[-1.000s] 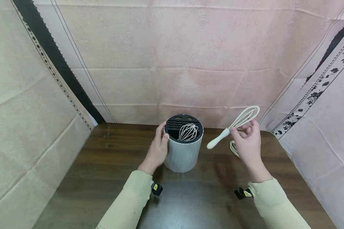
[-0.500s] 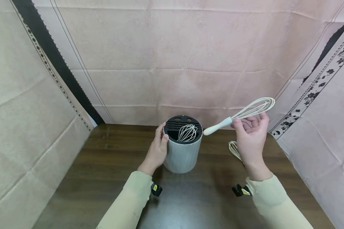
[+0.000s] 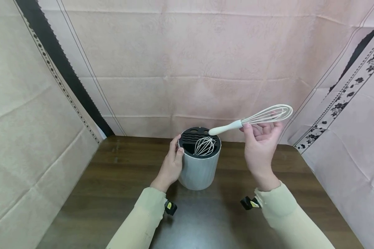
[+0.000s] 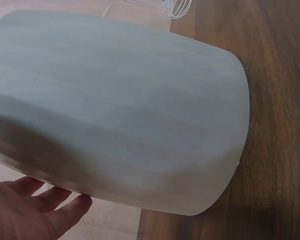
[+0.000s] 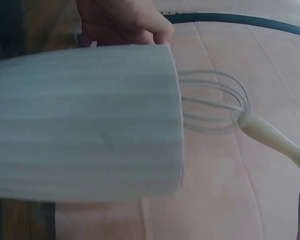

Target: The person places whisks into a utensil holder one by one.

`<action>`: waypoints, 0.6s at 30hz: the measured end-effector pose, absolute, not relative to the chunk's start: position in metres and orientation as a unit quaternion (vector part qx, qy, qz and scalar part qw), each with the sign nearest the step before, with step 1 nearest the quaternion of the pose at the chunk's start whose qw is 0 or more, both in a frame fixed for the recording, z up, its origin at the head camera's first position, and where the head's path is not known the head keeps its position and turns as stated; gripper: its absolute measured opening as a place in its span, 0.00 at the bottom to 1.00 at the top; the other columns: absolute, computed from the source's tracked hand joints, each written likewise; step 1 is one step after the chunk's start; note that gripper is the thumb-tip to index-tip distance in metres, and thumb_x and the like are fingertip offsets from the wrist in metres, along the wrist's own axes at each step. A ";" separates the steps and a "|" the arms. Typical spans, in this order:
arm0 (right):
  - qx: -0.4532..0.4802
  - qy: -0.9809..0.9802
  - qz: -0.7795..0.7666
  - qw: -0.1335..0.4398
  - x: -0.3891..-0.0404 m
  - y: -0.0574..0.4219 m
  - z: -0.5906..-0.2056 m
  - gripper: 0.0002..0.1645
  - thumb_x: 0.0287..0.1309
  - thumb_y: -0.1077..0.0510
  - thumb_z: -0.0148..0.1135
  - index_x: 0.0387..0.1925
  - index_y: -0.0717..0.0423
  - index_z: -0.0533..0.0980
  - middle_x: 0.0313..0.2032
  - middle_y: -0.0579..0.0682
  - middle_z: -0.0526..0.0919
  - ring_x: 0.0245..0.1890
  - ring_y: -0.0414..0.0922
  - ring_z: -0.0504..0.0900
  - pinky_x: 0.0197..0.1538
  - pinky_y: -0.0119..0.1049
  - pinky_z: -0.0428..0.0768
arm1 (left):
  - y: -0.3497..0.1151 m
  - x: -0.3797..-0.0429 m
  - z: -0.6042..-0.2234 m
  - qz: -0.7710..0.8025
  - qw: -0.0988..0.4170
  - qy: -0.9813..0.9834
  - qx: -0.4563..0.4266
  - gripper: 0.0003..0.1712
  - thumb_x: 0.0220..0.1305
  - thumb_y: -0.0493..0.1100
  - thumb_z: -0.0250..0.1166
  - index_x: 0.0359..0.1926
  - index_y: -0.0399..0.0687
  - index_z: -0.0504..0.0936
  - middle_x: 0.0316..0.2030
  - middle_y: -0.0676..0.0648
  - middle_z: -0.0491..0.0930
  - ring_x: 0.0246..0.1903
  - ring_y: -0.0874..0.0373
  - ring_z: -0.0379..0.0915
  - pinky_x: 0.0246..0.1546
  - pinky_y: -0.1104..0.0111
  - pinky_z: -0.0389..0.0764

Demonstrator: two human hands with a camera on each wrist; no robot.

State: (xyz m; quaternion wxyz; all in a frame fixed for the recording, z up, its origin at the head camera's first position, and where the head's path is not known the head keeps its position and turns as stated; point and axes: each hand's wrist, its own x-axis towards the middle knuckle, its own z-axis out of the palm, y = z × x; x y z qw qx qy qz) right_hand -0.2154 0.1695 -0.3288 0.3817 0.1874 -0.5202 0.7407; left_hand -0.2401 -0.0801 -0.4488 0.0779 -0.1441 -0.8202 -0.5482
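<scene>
A grey-white utensil holder (image 3: 197, 173) with a black slotted lid (image 3: 193, 136) stands upright on the table. One whisk (image 3: 204, 147) sits in its large opening, wire loops up. My left hand (image 3: 169, 164) grips the holder's left side near the rim, thumb toward me; its fingers (image 4: 60, 215) show along the wall in the left wrist view. My right hand (image 3: 261, 152) pinches a second whisk (image 3: 227, 128) near where wires meet handle. That whisk slants nearly level, its pale handle end overlapping the lid's back right edge in the head view.
Wire loops of another whisk (image 4: 177, 7) show at the top of the left wrist view. The brown wooden table (image 3: 118, 193) ends at a back edge against a pink cloth backdrop (image 3: 205, 97). Cloth panels flank both sides.
My right hand has lifted the whisk and carried it left, bringing its handle end over the lid. The loose whisk on the table is now hidden behind my right hand. My left hand stays put.
</scene>
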 end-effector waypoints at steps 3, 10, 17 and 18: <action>0.194 -0.518 0.745 0.373 -0.221 0.157 -0.330 0.42 0.56 0.73 0.63 0.66 0.59 0.52 0.48 0.69 0.71 0.40 0.57 0.81 0.45 0.44 0.81 | -0.081 -0.240 -0.449 -0.547 0.079 -0.821 -0.145 0.31 0.74 0.64 0.38 0.73 0.77 0.42 0.73 0.49 0.51 0.68 0.49 0.55 0.62 0.44 0.60; 0.201 -0.565 0.732 0.323 -0.229 0.129 -0.323 0.40 0.57 0.73 0.61 0.65 0.54 0.53 0.47 0.65 0.73 0.40 0.54 0.82 0.46 0.41 0.81 | -0.081 -0.241 -0.448 -0.546 0.090 -0.819 -0.149 0.29 0.75 0.63 0.37 0.73 0.77 0.43 0.72 0.47 0.53 0.67 0.49 0.56 0.63 0.44 0.60; 0.211 -0.673 0.656 0.268 -0.216 0.106 -0.303 0.40 0.57 0.72 0.59 0.66 0.59 0.51 0.47 0.69 0.73 0.42 0.56 0.81 0.45 0.37 0.80 | -0.080 -0.241 -0.448 -0.542 0.088 -0.824 -0.142 0.32 0.75 0.63 0.37 0.75 0.69 0.44 0.72 0.47 0.53 0.67 0.49 0.56 0.63 0.44 0.60; 0.209 -0.684 0.650 0.258 -0.215 0.104 -0.301 0.41 0.57 0.71 0.59 0.67 0.60 0.51 0.47 0.69 0.73 0.42 0.57 0.81 0.45 0.37 0.80 | -0.080 -0.241 -0.447 -0.542 0.089 -0.824 -0.142 0.32 0.75 0.63 0.37 0.75 0.69 0.44 0.72 0.47 0.54 0.67 0.49 0.56 0.63 0.44 0.60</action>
